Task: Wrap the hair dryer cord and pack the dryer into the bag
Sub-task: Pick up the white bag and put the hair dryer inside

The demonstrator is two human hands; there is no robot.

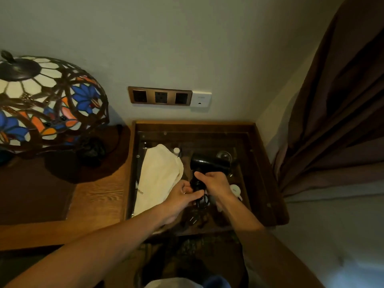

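Looking down at a wooden desk (97,196) with a stained-glass lamp (47,100) on the left and a glass-topped tray section at right. Cream bag (160,175) lies flat there, long axis running away from me, just left of the black hair dryer (209,163). Right hand (216,186) has its fingers clamped on the dryer handle; left hand (182,196), nearer the bag, pinches the cord (200,201). Plug (192,218) dangles below, unwrapped.

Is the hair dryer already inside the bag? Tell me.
No. The hair dryer is held in the right hand beside the cream bag, which lies flat on the glass-topped table.
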